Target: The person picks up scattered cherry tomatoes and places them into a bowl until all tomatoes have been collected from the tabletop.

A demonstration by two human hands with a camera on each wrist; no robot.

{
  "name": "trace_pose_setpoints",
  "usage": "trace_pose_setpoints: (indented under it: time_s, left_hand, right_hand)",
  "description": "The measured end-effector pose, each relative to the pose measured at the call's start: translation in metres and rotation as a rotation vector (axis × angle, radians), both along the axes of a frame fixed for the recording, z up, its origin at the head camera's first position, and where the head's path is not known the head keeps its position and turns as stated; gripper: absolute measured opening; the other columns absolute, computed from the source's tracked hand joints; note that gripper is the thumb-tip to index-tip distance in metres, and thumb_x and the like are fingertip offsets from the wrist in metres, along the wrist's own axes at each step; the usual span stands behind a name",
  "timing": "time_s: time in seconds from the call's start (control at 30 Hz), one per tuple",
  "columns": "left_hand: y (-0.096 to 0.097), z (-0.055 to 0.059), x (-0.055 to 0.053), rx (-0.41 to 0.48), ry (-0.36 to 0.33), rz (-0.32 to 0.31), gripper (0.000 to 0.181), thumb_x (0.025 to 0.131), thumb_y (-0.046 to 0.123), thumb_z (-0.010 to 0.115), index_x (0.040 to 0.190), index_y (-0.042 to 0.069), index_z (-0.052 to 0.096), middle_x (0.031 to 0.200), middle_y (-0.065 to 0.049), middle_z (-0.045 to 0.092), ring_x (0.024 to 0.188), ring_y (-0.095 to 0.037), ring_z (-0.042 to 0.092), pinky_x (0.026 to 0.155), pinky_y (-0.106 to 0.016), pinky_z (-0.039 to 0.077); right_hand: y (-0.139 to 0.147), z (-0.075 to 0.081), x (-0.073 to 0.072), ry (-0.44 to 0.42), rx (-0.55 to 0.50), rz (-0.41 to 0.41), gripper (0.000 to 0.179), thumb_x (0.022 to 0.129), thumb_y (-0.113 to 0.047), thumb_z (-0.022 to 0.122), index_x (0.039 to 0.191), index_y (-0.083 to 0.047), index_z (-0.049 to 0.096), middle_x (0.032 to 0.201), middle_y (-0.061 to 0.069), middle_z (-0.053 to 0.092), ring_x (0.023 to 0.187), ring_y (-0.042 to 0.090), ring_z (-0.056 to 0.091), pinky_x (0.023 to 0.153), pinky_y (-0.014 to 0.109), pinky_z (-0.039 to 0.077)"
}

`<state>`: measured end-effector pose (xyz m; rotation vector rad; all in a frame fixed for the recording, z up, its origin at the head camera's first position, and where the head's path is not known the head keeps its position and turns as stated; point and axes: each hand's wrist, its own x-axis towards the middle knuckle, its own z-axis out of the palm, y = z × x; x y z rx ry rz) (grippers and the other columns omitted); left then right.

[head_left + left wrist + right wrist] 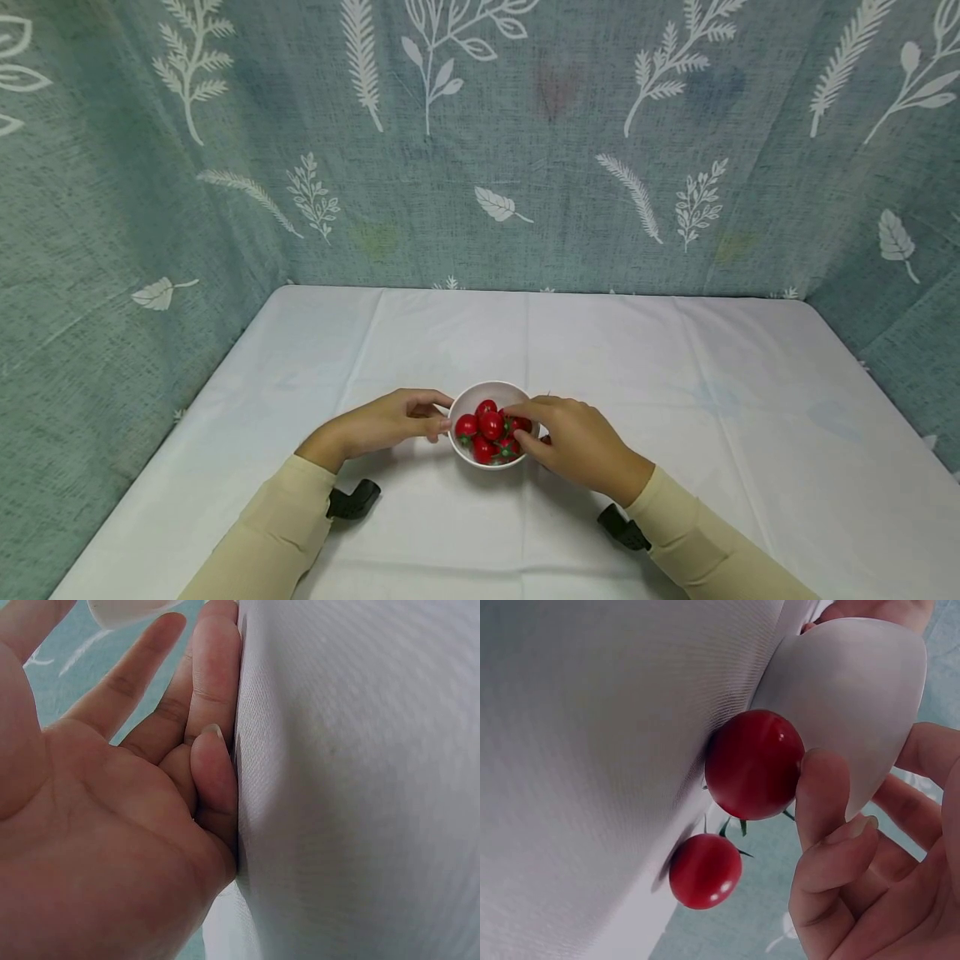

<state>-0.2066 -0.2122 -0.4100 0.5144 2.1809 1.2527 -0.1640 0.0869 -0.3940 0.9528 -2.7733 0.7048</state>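
Note:
A white bowl (pixel 468 458) holds several red cherry tomatoes (pixel 491 426) with green stems. My left hand (pixel 390 419) rests on the cloth, its thumb and index finger touching the bowl's left side; the left wrist view catches only the bowl's edge (pixel 135 609). Over the right rim reaches my right hand (pixel 581 437), its thumb and index finger pinching a cherry tomato (pixel 522 425) inside the bowl. Two more tomatoes lie outside on the cloth: a nearer one (pixel 754 765) against the curled fingers and a farther one (pixel 705 871). My right hand mostly covers them in the head view.
White cloth (pixel 420 333) covers the table. Behind and at both sides hangs a blue-green curtain (pixel 480 150) with white leaf prints. Black wrist mounts (pixel 354 500) protrude from both sleeves, close to the tabletop.

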Motion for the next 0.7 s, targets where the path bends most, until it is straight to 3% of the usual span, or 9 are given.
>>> trace_pose_setpoints:
  time_s: [0.27, 0.57, 0.7]
  left_hand:
    - [0.0000, 0.0002, -0.0006, -0.012, 0.003, 0.003, 0.045, 0.097, 0.035, 0.065, 0.136, 0.013, 0.058, 0.109, -0.008, 0.070, 0.099, -0.021, 0.064, 0.095, -0.037, 0.043]
    - [0.0006, 0.0003, -0.0005, -0.019, 0.001, 0.008, 0.046, 0.097, 0.035, 0.065, 0.136, 0.013, 0.058, 0.107, -0.007, 0.070, 0.098, -0.020, 0.064, 0.094, -0.037, 0.043]
    - [0.0003, 0.0002, -0.0003, -0.020, -0.002, 0.006, 0.045, 0.097, 0.035, 0.065, 0.136, 0.013, 0.058, 0.106, -0.007, 0.070, 0.099, -0.021, 0.063, 0.094, -0.038, 0.043]
  right_hand:
    - [0.0012, 0.0020, 0.0006, 0.010, 0.014, -0.001, 0.032, 0.091, -0.025, 0.073, 0.123, -0.021, 0.070, 0.112, -0.002, 0.073, 0.091, 0.009, 0.067, 0.076, 0.032, 0.055]
    - [0.0048, 0.0065, -0.0002, 0.061, -0.005, -0.026, 0.029, 0.092, -0.024, 0.072, 0.121, -0.020, 0.072, 0.113, -0.001, 0.073, 0.096, 0.013, 0.070, 0.080, 0.035, 0.057]
    - [0.0069, 0.0079, -0.0020, 0.056, -0.030, -0.040, 0.027, 0.092, -0.021, 0.070, 0.119, -0.019, 0.072, 0.111, -0.003, 0.073, 0.081, 0.011, 0.064, 0.069, 0.025, 0.051]
